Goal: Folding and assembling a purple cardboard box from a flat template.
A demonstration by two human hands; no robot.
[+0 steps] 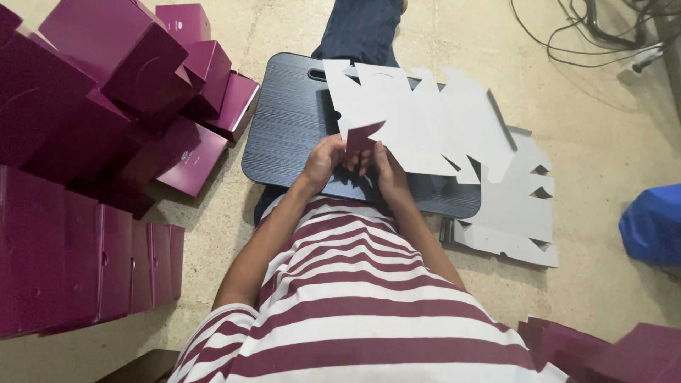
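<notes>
Head view, looking down at a seated person in a maroon-and-white striped shirt [355, 319]. Both hands meet over a dark grey lap desk [284, 128] that rests across the person's legs on the concrete floor [603, 142]. The left hand [323, 162] and the right hand [386, 170] hold the near edge of a flat, unfolded carton blank [411, 120], its grey inner face turned up. The fingers of both hands are clenched on a flap [363, 136] that is bent upward, showing the maroon outer face. The blank lies across the right part of the lap desk and overhangs its far edge.

A stack of further grey carton blanks [514, 213] lies on the floor just beside the lap desk, to the right. Assembled maroon boxes [120, 64] are piled on the left, some tilted against each other; a row of flattened maroon cartons [78, 262] stands nearer the viewer on the same side. More maroon cartons [603, 351] show at the lower right corner. A blue bag [652, 223] sits at the right edge, and black cables [589, 32] run across the floor at the upper right.
</notes>
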